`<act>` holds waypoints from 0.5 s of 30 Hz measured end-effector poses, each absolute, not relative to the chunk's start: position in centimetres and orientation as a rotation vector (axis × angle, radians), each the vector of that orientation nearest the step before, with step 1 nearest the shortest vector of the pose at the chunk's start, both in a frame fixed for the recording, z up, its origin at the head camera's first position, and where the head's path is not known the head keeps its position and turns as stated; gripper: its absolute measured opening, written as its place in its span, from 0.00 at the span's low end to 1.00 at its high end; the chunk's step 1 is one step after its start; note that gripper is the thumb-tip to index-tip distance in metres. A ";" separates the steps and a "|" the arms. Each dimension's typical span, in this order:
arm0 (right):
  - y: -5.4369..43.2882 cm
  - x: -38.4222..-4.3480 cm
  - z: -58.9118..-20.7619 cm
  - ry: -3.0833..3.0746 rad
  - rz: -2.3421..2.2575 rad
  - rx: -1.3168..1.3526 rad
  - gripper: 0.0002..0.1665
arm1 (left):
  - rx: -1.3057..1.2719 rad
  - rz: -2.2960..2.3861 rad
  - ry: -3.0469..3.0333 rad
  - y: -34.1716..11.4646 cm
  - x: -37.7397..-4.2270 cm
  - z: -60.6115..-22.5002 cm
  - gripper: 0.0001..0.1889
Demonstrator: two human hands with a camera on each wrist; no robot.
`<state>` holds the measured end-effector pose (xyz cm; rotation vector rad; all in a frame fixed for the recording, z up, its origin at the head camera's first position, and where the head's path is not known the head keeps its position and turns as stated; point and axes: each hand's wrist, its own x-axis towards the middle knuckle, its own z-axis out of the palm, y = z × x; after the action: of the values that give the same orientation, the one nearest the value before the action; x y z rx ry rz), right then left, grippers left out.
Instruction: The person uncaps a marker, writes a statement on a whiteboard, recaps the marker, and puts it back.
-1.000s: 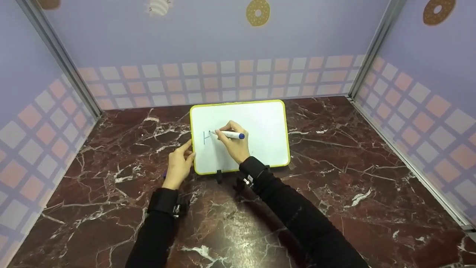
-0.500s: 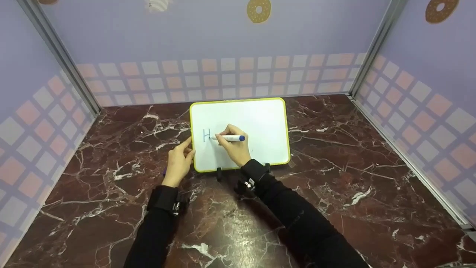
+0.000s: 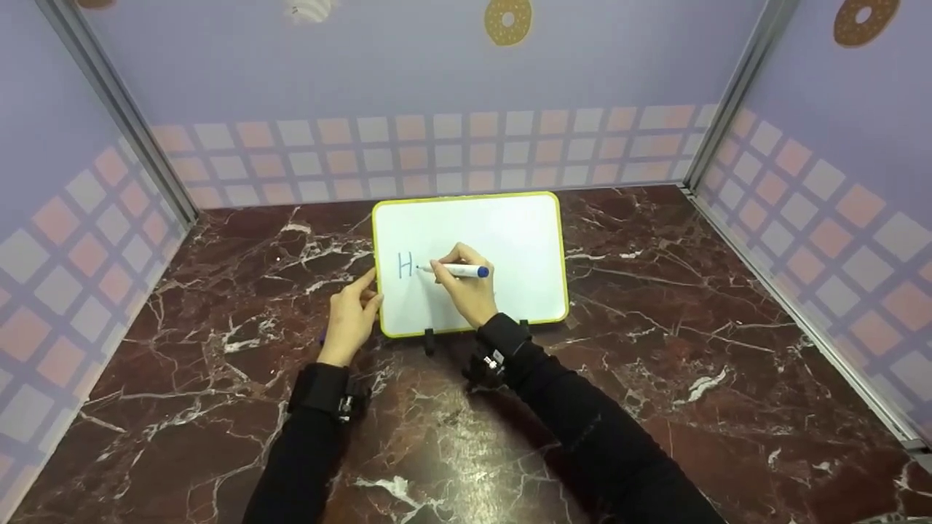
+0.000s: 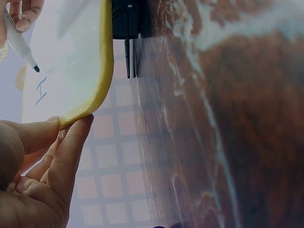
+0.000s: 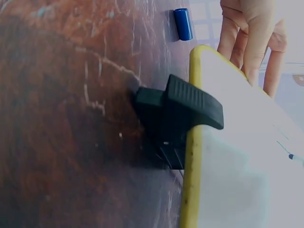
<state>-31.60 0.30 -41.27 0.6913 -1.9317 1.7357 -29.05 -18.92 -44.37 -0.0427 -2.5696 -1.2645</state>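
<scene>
A small whiteboard (image 3: 524, 240) with a yellow rim leans on a black stand (image 5: 178, 114). A blue letter H (image 3: 405, 265) is on its left part. My right hand (image 3: 467, 287) grips a white marker (image 3: 459, 270) with a blue end, its tip close to the board just right of the H. My left hand (image 3: 351, 320) pinches the board's left edge, thumb on the front and fingers behind, as the left wrist view shows. The marker tip (image 4: 36, 69) also appears there, beside the H.
A blue marker cap (image 5: 183, 24) stands on the dark red marbled table (image 3: 692, 327), near the left hand and mostly hidden by it in the head view. Walls with pink and white squares (image 3: 480, 153) enclose the back and both sides.
The right stroke of the H has been drawn downward, making the letter whole. Since then the right hand has shifted slightly right with the marker. The left hand keeps its place on the board.
</scene>
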 end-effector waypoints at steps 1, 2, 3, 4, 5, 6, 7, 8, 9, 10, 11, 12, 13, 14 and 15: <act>0.3 -31.7 -41.3 -1.934 1.737 0.693 0.08 | -0.045 -1.259 -2.568 -18.9 -29.1 -44.4 0.27; 0.3 -31.7 -41.3 -1.941 1.737 0.696 0.08 | -0.045 -1.256 -2.569 -18.9 -29.1 -44.4 0.27; 0.3 -31.7 -41.3 -1.946 1.737 0.702 0.08 | -0.044 -1.252 -2.569 -18.9 -29.1 -44.4 0.27; 0.4 -31.7 -41.3 -1.950 1.735 0.710 0.08 | -0.046 -1.248 -2.568 -19.0 -29.1 -44.4 0.27; 0.4 -31.7 -41.3 -1.952 1.734 0.717 0.08 | -0.049 -1.243 -2.566 -19.0 -29.2 -44.4 0.27; 0.4 -31.7 -41.3 -1.952 1.733 0.724 0.08 | -0.053 -1.242 -2.565 -19.0 -29.2 -44.4 0.27; 0.5 -31.6 -41.2 -1.952 1.732 0.727 0.09 | -0.050 -1.245 -2.566 -19.0 -29.2 -44.4 0.27; 0.5 -31.6 -41.2 -1.952 1.727 0.729 0.09 | -0.047 -1.252 -2.566 -19.0 -29.1 -44.4 0.27; 0.6 -31.6 -41.2 -1.948 1.722 0.729 0.09 | -0.045 -1.255 -2.564 -18.9 -29.1 -44.4 0.27; 0.6 -31.5 -41.2 -1.945 1.715 0.725 0.09 | -0.046 -1.257 -2.563 -18.9 -29.2 -44.4 0.27; 0.6 -31.6 -41.2 -1.941 1.707 0.717 0.09 | -0.043 -1.260 -2.564 -18.9 -29.2 -44.4 0.27; 0.7 -31.6 -41.3 -1.941 1.696 0.708 0.10 | -0.041 -1.261 -2.564 -18.9 -29.2 -44.4 0.27; 0.6 -31.7 -41.3 -1.939 1.685 0.701 0.10 | -0.038 -1.260 -2.564 -18.9 -29.2 -44.5 0.27; 0.6 -31.8 -41.4 -1.940 1.672 0.694 0.10 | -0.034 -1.260 -2.564 -18.8 -29.2 -44.5 0.27; 0.5 -32.1 -41.7 -1.942 1.666 0.684 0.10 | -0.030 -1.259 -2.564 -18.8 -29.2 -44.5 0.27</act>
<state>-32.09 0.54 -41.67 0.6835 -1.9421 1.6659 -29.19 -18.82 -44.52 -0.0300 -2.5638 -1.2585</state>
